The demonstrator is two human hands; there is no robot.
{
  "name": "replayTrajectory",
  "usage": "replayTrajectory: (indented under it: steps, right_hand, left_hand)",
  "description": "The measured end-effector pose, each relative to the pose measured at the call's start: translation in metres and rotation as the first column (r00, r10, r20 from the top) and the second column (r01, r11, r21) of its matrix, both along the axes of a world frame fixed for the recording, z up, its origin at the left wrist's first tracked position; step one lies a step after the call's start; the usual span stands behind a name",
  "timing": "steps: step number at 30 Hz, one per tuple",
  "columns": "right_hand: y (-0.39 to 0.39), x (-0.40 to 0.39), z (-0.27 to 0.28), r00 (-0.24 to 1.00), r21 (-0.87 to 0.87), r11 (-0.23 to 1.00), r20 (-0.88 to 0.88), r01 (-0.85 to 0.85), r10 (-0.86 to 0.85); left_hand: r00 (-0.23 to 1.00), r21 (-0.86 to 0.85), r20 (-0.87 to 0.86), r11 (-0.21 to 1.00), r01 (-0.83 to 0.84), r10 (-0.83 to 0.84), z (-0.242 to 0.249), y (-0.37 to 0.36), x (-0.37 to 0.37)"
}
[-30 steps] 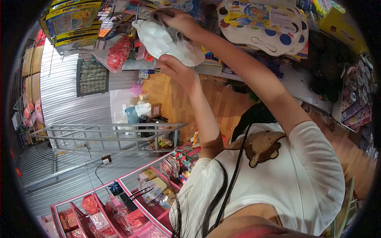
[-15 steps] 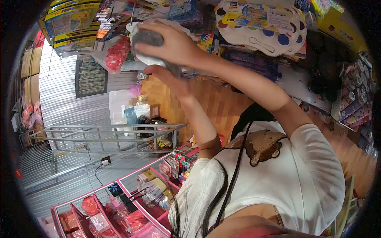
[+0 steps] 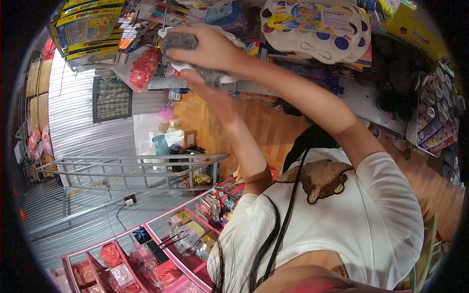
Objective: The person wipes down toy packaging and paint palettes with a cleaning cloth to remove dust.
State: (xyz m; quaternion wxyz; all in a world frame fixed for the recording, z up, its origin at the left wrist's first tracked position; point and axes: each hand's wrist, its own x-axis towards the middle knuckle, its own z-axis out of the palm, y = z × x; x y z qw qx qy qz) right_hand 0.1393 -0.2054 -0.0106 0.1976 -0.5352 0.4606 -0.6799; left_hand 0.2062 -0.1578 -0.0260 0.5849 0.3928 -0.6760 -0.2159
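Observation:
My right hand [image 3: 210,49] is closed around a fuzzy grey cloth [image 3: 180,43], pressing it against a white plastic piece [image 3: 225,32] that looks like a paint palette. Most of that piece is hidden behind the hand. Just below, my left hand [image 3: 211,95] is at the piece's lower edge, its thumb up near the front side and its other fingers out of sight. A grey part of the cloth hangs between the two hands. Close by on the left is a clear bag of red items [image 3: 144,68].
White paint palettes [image 3: 317,34] with labels lie at upper right. Yellow packs [image 3: 90,29] hang at upper left. A grey metal rack [image 3: 137,171] stands beyond the wooden floor [image 3: 205,127]. Pink-edged compartments [image 3: 161,232] with packaged goods lie at lower left.
My right hand and the grey cloth have shifted slightly over the white piece. My left hand has moved a little to the right. The view has tilted slightly.

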Motion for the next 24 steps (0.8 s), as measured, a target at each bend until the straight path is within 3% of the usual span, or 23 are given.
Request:
replayTrajectory:
  steps: [2,5,8,11,12,13,14,16,19,20,21,24]
  right_hand:
    - [-0.009,-0.014,0.013,0.980,0.184,0.963,0.060,-0.198,0.190]
    - [-0.062,-0.027,-0.008,0.974,0.328,0.920,0.133,-0.217,0.182]
    - [-0.068,-0.018,-0.032,0.957,0.214,0.967,0.282,-0.136,0.072]
    - [-0.024,0.004,-0.031,0.897,0.153,0.972,0.432,-0.178,0.097]
    - [-0.004,0.010,-0.030,0.918,0.016,0.996,0.389,-0.089,0.076]
    - [0.014,0.014,-0.027,0.936,-0.127,0.992,0.350,-0.002,0.047]
    - [0.030,0.016,-0.023,0.976,-0.131,0.990,0.217,0.055,-0.026]
    - [0.051,0.015,-0.017,0.983,-0.157,0.974,-0.065,0.160,-0.172]
    - [0.025,0.008,-0.014,0.989,-0.043,0.997,0.133,-0.060,0.065]
    - [0.016,0.004,-0.012,0.983,-0.019,0.999,0.182,-0.035,0.037]
    - [-0.004,0.001,-0.018,0.927,0.007,0.982,0.332,-0.190,0.177]
    - [-0.047,-0.015,-0.041,0.928,0.172,0.974,0.364,-0.148,0.076]
  left_hand:
    - [0.992,0.098,-0.123,0.995,0.015,-0.003,0.008,0.000,-0.005]
    - [0.987,0.129,-0.160,0.991,0.033,-0.012,0.010,0.002,-0.009]
    - [0.991,0.127,-0.136,0.992,0.024,-0.006,0.011,0.005,-0.011]
    - [1.000,0.070,-0.010,0.997,-0.010,0.011,0.018,0.008,-0.007]
    - [0.997,0.013,0.072,1.000,0.001,-0.002,0.019,0.008,-0.003]
    - [0.985,0.113,-0.086,0.981,0.157,-0.148,0.013,0.000,0.005]
    - [0.932,0.192,-0.261,0.933,0.303,-0.249,0.007,-0.008,0.013]
    - [0.930,0.180,-0.294,0.943,0.280,-0.221,0.005,-0.008,0.010]
    - [0.938,0.157,-0.299,0.961,0.230,-0.176,0.010,0.000,0.006]
    - [0.946,0.139,-0.273,0.967,0.216,-0.172,0.015,0.000,0.002]
    - [0.954,0.123,-0.248,0.971,0.205,-0.170,0.017,0.001,0.000]
    - [0.964,0.131,-0.238,0.980,0.150,-0.115,0.014,0.003,-0.004]
